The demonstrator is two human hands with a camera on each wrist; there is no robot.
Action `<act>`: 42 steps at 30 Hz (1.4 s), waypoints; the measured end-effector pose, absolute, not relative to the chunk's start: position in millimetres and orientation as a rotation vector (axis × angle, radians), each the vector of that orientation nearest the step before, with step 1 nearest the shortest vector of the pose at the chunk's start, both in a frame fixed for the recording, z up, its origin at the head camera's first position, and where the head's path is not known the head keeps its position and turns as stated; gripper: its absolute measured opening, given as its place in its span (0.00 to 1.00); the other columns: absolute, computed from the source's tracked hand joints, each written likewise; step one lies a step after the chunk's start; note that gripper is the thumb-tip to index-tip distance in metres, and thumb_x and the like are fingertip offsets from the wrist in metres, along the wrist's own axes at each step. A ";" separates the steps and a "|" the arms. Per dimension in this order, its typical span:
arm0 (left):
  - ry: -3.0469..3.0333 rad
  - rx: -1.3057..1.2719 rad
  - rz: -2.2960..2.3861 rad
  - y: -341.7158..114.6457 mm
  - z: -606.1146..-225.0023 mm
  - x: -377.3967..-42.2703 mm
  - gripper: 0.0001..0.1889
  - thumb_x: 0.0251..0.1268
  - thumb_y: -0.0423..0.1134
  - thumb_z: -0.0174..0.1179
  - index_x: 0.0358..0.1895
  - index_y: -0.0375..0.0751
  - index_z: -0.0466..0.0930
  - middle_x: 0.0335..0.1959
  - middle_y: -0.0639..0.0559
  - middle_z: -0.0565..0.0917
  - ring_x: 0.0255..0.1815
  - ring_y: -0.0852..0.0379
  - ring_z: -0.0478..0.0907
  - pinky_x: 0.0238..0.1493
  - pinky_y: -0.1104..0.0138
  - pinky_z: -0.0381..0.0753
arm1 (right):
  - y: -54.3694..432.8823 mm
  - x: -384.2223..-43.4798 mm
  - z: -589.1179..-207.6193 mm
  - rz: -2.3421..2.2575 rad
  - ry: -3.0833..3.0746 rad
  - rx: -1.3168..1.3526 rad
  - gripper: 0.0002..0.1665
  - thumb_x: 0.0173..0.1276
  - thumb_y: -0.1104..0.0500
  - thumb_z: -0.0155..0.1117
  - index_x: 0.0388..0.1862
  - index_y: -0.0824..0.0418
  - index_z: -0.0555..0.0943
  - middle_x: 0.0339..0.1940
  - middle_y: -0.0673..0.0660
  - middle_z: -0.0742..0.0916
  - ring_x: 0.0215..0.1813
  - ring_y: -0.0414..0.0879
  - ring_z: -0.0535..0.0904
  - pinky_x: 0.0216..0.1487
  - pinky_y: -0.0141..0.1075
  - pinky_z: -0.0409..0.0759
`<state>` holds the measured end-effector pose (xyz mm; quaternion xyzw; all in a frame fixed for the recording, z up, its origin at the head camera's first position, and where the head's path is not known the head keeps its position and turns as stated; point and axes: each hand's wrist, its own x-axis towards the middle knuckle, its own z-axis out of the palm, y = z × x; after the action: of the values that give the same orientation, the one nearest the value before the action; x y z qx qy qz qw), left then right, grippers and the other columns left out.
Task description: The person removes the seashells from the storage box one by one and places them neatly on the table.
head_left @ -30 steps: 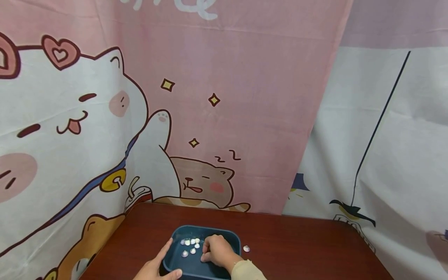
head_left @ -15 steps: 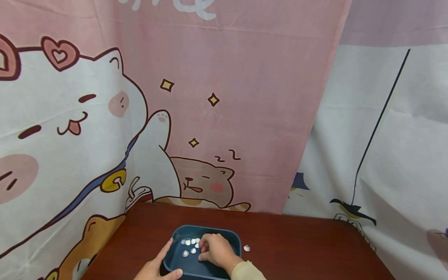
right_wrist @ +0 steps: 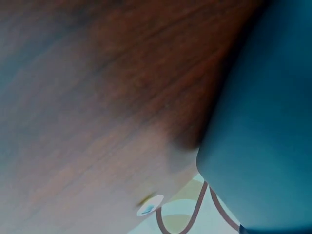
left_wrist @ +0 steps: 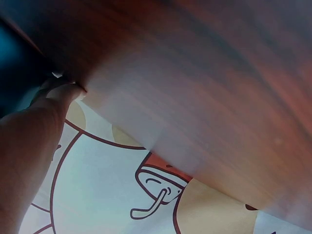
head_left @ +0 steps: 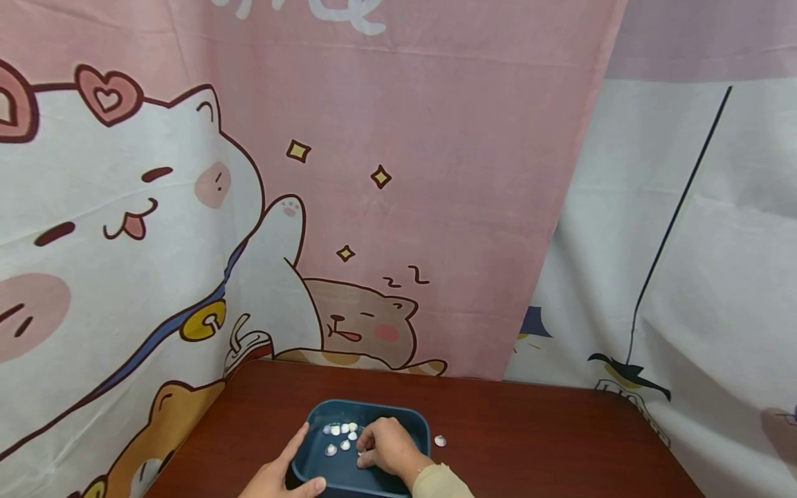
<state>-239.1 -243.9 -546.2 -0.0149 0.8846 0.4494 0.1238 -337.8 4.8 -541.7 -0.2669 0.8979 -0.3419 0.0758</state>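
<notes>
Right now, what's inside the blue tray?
In the blue tray, several small white pieces lie left of the right hand. That hand is inside too, covering part of the tray; I can't see what's underneath it.

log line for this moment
left hand: against left side of tray | right hand: inside tray at pale piece, grip unclear | loose piece: on table, right of tray

My head view is evenly lit and fairly sharp, with soft shadows in the white cloth (head_left: 716,290). At my left wrist, pale glare hazes a blurred worktop (left_wrist: 195,73) and my fingers (left_wrist: 62,93) look dim; at my right, a dark shadow edges the out-of-focus blue tray (right_wrist: 268,107).
</notes>
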 end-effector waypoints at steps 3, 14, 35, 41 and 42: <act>2.574 -0.040 1.310 -244.2 -545.7 -238.2 0.59 0.65 0.67 0.69 0.88 0.42 0.46 0.71 0.19 0.74 0.52 0.36 0.83 0.57 0.31 0.84 | 4.9 -338.3 -542.0 -1.018 2.704 -0.791 0.08 0.56 0.61 0.87 0.32 0.55 0.93 0.26 0.42 0.89 0.30 0.32 0.78 0.39 0.32 0.84; 2.561 -0.050 1.314 -243.9 -546.3 -238.2 0.60 0.65 0.69 0.69 0.88 0.44 0.45 0.71 0.20 0.73 0.52 0.36 0.83 0.57 0.31 0.84 | 3.1 -335.0 -540.0 -0.959 2.806 -0.668 0.10 0.57 0.56 0.87 0.33 0.56 0.92 0.26 0.44 0.88 0.30 0.37 0.79 0.39 0.39 0.85; 2.561 -0.044 1.318 -245.9 -546.5 -239.4 0.59 0.65 0.68 0.70 0.88 0.43 0.45 0.70 0.20 0.74 0.51 0.37 0.83 0.57 0.32 0.84 | 2.8 -332.0 -541.2 -0.931 2.769 -0.781 0.05 0.64 0.55 0.82 0.37 0.53 0.94 0.28 0.42 0.90 0.31 0.33 0.78 0.38 0.35 0.83; 2.573 -0.042 1.315 -246.8 -550.1 -240.7 0.59 0.65 0.67 0.70 0.88 0.43 0.47 0.70 0.19 0.74 0.51 0.37 0.83 0.57 0.31 0.83 | 3.1 -332.4 -538.6 -0.920 2.773 -0.795 0.04 0.63 0.54 0.82 0.33 0.51 0.93 0.24 0.40 0.87 0.29 0.33 0.76 0.35 0.33 0.80; 2.577 -0.040 1.312 -246.4 -550.3 -240.3 0.59 0.65 0.67 0.70 0.88 0.43 0.47 0.70 0.19 0.73 0.51 0.37 0.83 0.57 0.31 0.83 | 4.3 -332.4 -535.9 -0.939 2.769 -0.802 0.04 0.62 0.53 0.82 0.33 0.50 0.93 0.24 0.39 0.86 0.29 0.32 0.76 0.35 0.33 0.79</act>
<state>-240.3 -246.4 -550.3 -0.0139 0.8841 0.4502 0.1245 -332.4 4.3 -535.9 -0.2643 0.9118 -0.3094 0.0548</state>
